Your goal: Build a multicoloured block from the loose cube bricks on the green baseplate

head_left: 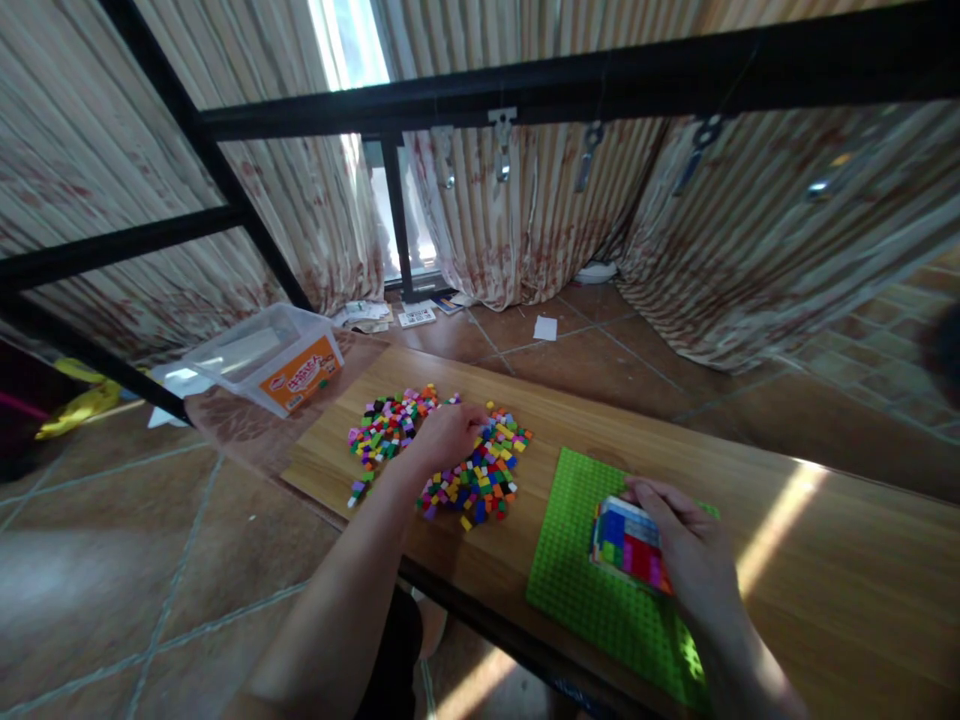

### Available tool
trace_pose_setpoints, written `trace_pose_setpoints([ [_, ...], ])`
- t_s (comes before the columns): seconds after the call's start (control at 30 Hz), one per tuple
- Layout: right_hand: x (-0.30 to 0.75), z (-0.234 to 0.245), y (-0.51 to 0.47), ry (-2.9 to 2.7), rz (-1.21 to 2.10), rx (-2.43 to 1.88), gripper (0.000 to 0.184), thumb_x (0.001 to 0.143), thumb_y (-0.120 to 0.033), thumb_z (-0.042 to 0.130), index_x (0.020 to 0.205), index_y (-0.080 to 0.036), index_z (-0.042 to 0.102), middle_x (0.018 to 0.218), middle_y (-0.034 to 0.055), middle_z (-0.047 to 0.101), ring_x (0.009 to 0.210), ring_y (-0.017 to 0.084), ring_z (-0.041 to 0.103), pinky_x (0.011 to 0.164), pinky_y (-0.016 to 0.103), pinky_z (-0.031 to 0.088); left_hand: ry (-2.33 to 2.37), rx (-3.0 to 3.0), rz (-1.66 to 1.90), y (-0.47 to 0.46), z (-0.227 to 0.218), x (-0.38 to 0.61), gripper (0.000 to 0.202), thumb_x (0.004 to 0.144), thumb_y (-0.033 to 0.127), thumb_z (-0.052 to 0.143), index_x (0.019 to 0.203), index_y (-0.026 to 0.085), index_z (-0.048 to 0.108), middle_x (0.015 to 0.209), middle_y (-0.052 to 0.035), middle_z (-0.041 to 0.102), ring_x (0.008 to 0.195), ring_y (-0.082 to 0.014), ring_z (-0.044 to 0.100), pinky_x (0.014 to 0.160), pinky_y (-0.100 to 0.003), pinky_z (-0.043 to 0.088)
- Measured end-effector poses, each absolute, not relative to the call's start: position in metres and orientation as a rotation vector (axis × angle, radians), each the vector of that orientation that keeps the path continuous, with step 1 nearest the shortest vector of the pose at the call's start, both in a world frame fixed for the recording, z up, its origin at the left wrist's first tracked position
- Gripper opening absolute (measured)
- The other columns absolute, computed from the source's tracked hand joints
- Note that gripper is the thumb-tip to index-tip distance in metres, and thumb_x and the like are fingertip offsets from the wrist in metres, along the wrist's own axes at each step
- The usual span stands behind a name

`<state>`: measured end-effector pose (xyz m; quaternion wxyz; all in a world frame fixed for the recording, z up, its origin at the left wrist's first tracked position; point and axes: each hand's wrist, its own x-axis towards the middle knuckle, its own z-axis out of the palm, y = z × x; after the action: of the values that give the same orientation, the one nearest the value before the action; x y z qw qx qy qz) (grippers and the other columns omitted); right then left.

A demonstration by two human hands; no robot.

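Closest to us, the left forearm (337, 590) reaches across the wooden table (862, 580)! Far left, the clear box (255, 350) stands on the floor. Now the loose bricks (487, 475), spread in a bright heap, and the left hand (450, 437) is right in them, fingers bunched low; whether they pinch one, I can't tell. Looks like the picking-out step, calling for a neat fingertip grip on one piece. Further right, the brick block (630, 540) sits tilted over the green baseplate (574, 570), the right hand (690, 540) closed round its right end, thumb along the top.
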<state>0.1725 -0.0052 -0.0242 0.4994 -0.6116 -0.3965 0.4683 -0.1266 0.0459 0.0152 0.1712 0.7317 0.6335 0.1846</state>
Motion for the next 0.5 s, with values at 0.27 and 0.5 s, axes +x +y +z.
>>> trace_pose_setpoints([
  [0.27,0.162,-0.018,-0.003,-1.053,1.074,-1.447,0.039,0.069,-0.053,0.073,0.085,-0.018,0.075,0.075,0.0043,0.072,0.065,0.017,0.064,0.059,0.027,0.05,1.298,1.48,0.958,0.034,0.02,-0.101,0.024,0.08,0.029,0.061,0.094,0.013,0.07,0.075,-0.0032,0.07,0.065,-0.0127,0.062,0.063,-0.025,0.049],
  [0.5,0.158,-0.017,-0.001,-1.151,0.877,-1.418,0.032,0.078,-0.048,0.065,0.086,-0.018,0.073,0.076,0.0044,0.072,0.072,0.019,0.065,0.068,0.031,0.051,0.954,1.228,0.942,0.022,0.022,-0.056,0.026,0.073,0.018,0.069,0.098,0.012,0.068,0.089,-0.0058,0.071,0.081,-0.0133,0.065,0.078,-0.029,0.052],
])
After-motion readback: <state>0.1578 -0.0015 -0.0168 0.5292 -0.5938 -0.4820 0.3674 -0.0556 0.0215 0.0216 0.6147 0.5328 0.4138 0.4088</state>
